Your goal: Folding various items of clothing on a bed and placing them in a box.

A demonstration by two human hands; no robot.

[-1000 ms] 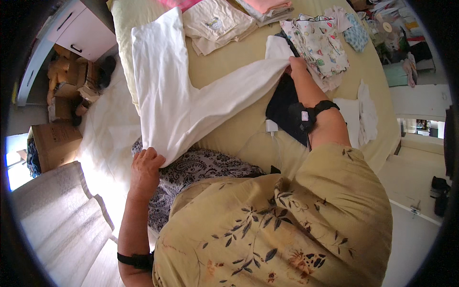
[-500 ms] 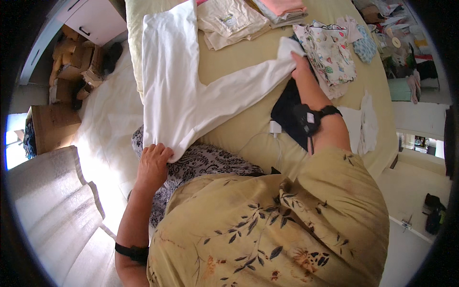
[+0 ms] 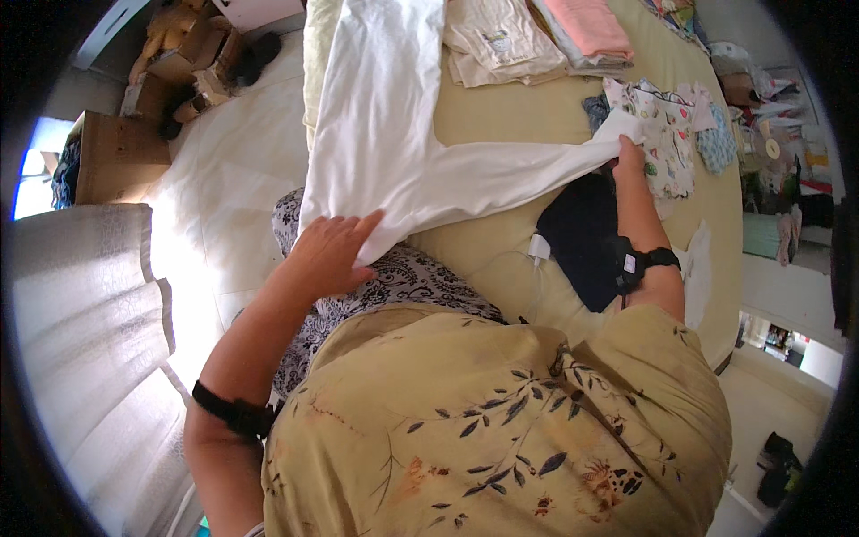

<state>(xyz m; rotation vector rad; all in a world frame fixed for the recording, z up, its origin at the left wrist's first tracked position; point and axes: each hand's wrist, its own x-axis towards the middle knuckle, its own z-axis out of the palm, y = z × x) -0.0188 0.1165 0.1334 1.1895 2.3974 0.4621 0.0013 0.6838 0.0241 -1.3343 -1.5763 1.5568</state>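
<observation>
A pair of white trousers (image 3: 376, 152) lies over the bed and my lap, one leg running away to the far edge and the other stretched to the right. My right hand (image 3: 630, 161) is closed on the cuff of that right-hand leg. At the near end, my left hand (image 3: 333, 255) rests on the white cloth, its fingers extended and the thumb apart. A dark folded cloth (image 3: 582, 233) lies beneath the outstretched leg, close to my right forearm. Beyond the right hand is a printed white garment (image 3: 667, 152).
Folded cream clothes (image 3: 501, 45) and a pile topped with pink cloth (image 3: 591, 25) sit at the bed's far side. A white charger (image 3: 539, 247) with its cable lies near my lap. Cluttered shelves (image 3: 787, 152) stand right; a cardboard box (image 3: 121, 159) stands left.
My left hand has gone from gripping the near corner to lying spread on the cloth. My right hand still holds the cuff, and the whole view has shifted.
</observation>
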